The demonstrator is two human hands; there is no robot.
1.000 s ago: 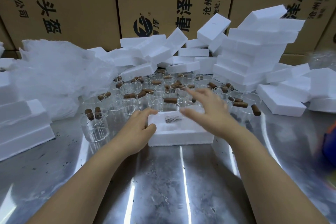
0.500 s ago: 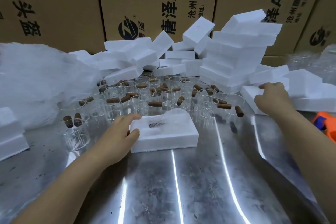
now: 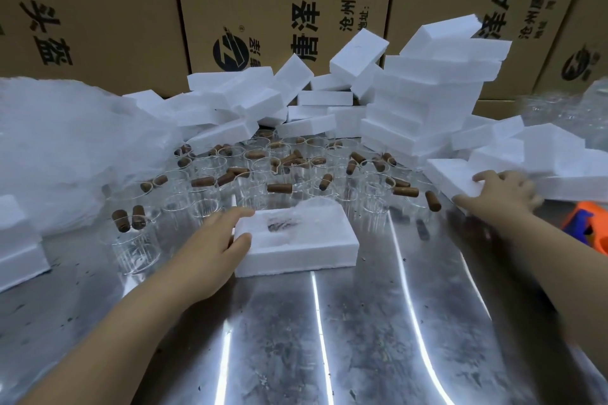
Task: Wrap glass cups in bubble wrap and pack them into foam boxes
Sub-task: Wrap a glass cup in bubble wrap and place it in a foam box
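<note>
Foam, likely light and crumbly, is being gripped at its edges: left hand (image 3: pixel 210 246) clasping the foam box (image 3: pixel 296 251), right hand (image 3: pixel 503 189) pinching a foam slab (image 3: pixel 449 174).

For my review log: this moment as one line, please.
left hand holds open foam box | right hand grips foam piece by right pile | box: no lid yet

Glossy metal table (image 3: pixel 362 339); matt foam box (image 3: pixel 296 253)

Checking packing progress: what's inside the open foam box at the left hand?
The foam box holds a bubble-wrapped bundle, with something dark showing through. The wrap hides what it is, and whether a cup is inside.
</note>
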